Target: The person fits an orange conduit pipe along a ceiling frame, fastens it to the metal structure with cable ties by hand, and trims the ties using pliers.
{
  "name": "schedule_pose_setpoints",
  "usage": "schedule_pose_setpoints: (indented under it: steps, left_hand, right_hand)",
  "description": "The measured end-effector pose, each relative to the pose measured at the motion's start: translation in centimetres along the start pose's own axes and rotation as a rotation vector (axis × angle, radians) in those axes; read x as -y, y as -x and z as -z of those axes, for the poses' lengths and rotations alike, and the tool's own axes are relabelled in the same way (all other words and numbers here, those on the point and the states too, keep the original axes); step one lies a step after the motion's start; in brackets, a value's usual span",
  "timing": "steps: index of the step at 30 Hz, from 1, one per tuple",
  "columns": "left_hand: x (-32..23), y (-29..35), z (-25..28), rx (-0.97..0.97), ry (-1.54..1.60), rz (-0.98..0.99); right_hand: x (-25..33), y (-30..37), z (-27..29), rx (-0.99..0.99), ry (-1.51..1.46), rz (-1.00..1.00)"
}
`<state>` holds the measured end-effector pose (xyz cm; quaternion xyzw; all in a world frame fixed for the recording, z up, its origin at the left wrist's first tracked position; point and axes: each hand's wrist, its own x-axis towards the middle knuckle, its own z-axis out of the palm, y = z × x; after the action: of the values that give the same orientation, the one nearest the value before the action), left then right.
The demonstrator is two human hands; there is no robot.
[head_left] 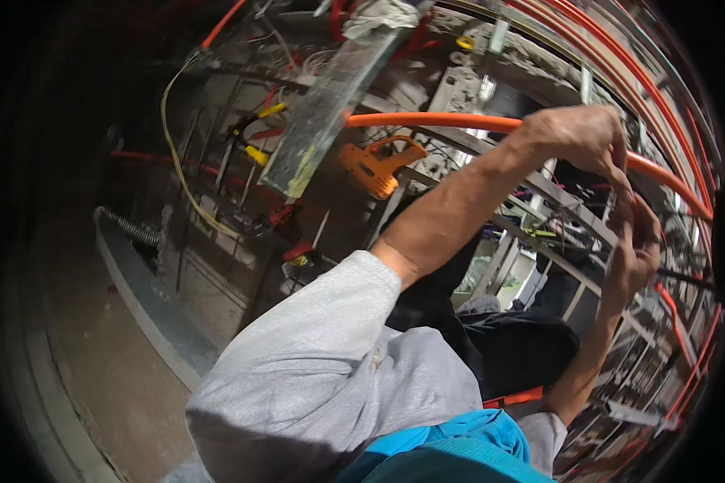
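My left hand [582, 138] reaches up and across to the right, its fingers curled over a thick orange conduit [427, 121] that arcs across the upper middle. My right hand [635, 248] is raised just below it, fingers pinched together near the same conduit at the right; what it grips is too small to tell. Both forearms come out of grey sleeves. The two hands nearly touch.
An orange power drill [376, 165] lies below the conduit at centre. A long grey plank [326, 105] leans beside it, with yellow-handled pliers [254, 129] and a yellow cable [177, 161] to the left. More orange conduits [660, 88] run along metal framing at right.
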<state>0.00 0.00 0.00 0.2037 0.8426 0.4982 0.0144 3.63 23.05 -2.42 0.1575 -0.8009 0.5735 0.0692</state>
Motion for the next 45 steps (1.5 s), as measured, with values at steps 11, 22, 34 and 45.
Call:
schedule_pose_setpoints:
  steps: [11,22,34,45]
  left_hand:
    - [-1.4,-0.7,-2.0,-0.159,-0.019,-0.1]
    - [-2.9,-2.6,1.5,-0.199,-0.091,-0.204]
    - [-5.5,-2.2,10.3,-0.115,0.521,-0.028]
    - [-1.7,-3.1,18.2,-0.195,0.866,-0.07]
  right_hand:
    - [-0.5,0.2,0.2,0.115,-0.201,-0.052]
    - [0.0,-0.1,0.4,0.141,-0.147,-0.177]
    - [-0.8,1.1,-1.6,0.319,-0.205,-0.174]
    - [-2.2,0.5,-2.0,0.361,-0.205,-0.075]
